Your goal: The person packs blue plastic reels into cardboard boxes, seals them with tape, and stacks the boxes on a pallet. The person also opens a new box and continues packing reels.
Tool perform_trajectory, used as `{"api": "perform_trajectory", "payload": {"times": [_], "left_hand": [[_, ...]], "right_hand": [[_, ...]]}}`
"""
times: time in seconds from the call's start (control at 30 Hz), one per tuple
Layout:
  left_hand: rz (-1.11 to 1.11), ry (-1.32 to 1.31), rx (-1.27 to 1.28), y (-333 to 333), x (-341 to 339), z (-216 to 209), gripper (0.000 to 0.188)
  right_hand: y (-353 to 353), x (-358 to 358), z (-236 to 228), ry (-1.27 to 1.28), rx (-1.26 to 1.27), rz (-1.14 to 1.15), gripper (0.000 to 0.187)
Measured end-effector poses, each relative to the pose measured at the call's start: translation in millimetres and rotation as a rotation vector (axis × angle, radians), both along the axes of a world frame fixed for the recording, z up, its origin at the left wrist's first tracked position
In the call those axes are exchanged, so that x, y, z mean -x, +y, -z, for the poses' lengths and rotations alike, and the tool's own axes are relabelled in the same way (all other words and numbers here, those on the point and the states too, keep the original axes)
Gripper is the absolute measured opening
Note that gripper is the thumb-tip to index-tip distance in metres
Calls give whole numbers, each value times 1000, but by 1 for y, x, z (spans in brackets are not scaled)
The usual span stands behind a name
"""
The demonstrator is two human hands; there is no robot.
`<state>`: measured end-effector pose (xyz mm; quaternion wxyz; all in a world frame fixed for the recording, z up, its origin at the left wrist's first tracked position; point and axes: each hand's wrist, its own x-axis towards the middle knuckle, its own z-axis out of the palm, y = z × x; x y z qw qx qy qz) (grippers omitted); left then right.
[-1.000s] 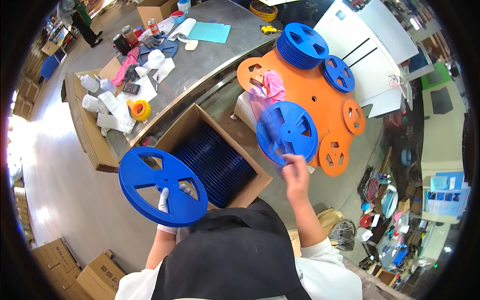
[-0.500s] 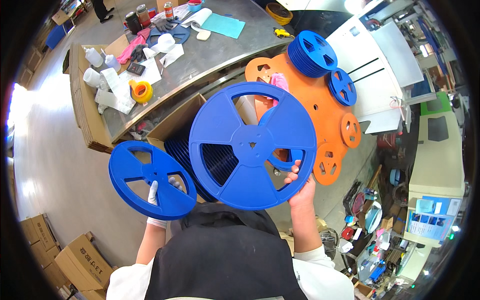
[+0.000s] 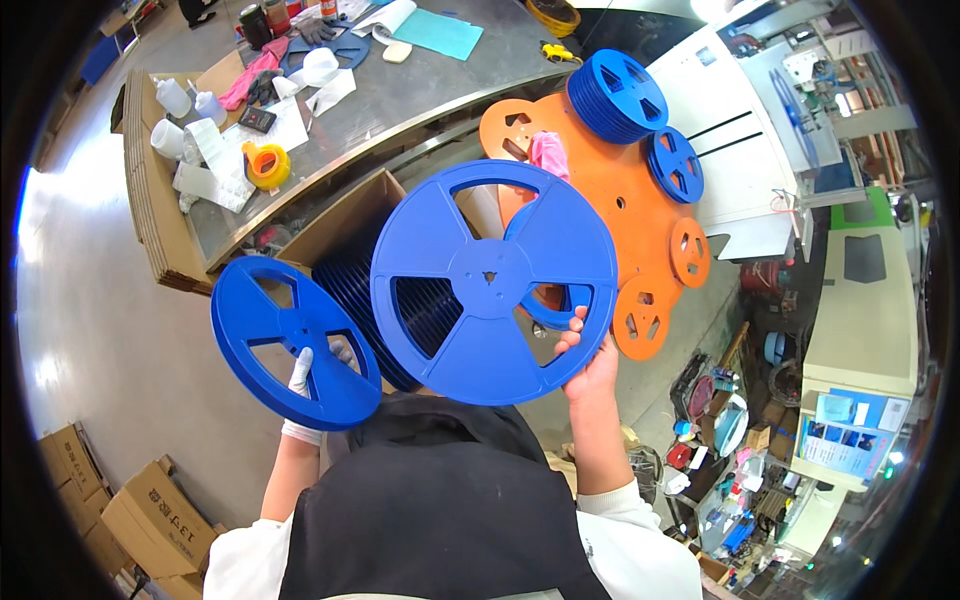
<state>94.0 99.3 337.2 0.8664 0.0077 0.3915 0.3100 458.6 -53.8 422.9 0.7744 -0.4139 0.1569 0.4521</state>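
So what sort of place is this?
Probably a workshop or small factory. You can see many round blue slotted reels, a flat orange plate with rounded lobes and a long grey metal-topped workbench.

Grey floor (image 3: 120, 330) leaves passage at the view's nine o'clock — a large blue reel (image 3: 548, 235) partly blocks the cardboard carton (image 3: 345, 215) at ten and orange platform (image 3: 648, 235) at two.

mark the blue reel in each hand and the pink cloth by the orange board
Right blue reel (image 3: 502, 262), in the right hand (image 3: 592, 370): head view, on its hub face.
Left blue reel (image 3: 290, 321), in the left hand (image 3: 299, 374): head view, near its hub.
Pink cloth (image 3: 549, 156): head view, its middle.
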Motion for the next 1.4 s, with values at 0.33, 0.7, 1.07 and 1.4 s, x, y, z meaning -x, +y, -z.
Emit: {"api": "perform_trajectory", "payload": {"times": [0.33,0.7,1.07,1.4], "left_hand": [[-144,181,32,0,33,18,51],[-69,278,57,12,42,40,52],[79,315,74,40,25,92,59],[47,365,175,27,8,170,66]], "right_hand": [[34,49,56,-528,414,-294,43],[55,185,230,-658,514,-918,34],[82,177,319,-1184,877,-1139,30],[51,173,318,-1302,906,-1010,27]]}}
